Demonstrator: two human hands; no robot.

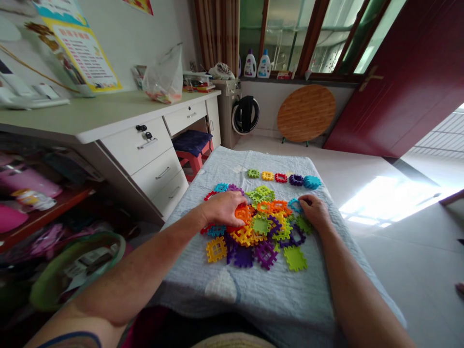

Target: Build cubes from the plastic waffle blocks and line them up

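Note:
A heap of toothed plastic building tiles in several colours lies on the cloth-covered table [253, 292]. My left hand [224, 209] reaches over the left side of the heap, thumb and fingers curled around an orange tile [242, 213]. On the heap's right, my right hand [316, 210] pinches the edge of a light blue tile [294, 205]. Behind the heap runs a row of separate colour groups: a green tile [253, 173], a yellow tile [267, 176], a red tile [280, 178], dark purple tiles [296, 180] and a stack of blue tiles [312, 182].
To the left stands a desk [119, 108] with drawers, a plastic bag [165, 77] on top. A stool [194, 145] is tucked under it. Beyond are a washing machine [228, 113] and a round wooden board [306, 113]. A basket [47, 290] sits at lower left.

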